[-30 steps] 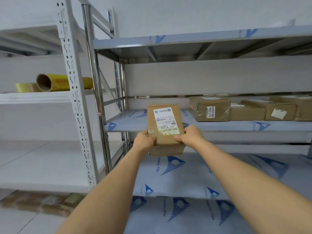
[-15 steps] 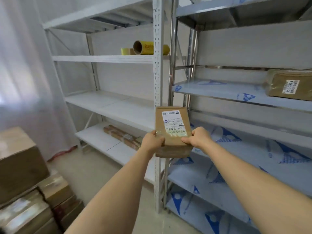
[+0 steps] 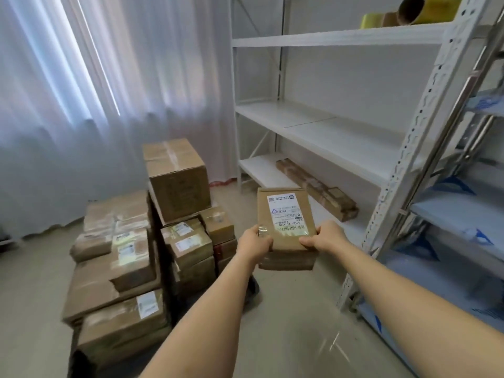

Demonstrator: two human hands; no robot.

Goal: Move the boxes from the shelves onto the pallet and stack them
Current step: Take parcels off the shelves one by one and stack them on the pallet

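Head view: your left hand [image 3: 255,242] and right hand [image 3: 326,238] each grip a near corner of a small labelled box [image 3: 283,219], fingers curled under it, thumbs on top. You hold the box level in the air, above the floor, between the stacked boxes [image 3: 141,249] at left and the white shelves [image 3: 321,132] at right. A long flat carton [image 3: 316,188] lies on the lowest shelf.

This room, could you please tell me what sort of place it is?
Probably a small stockroom: metal shelves, labelled cardboard boxes stacked on the floor, and another box carried in both hands.
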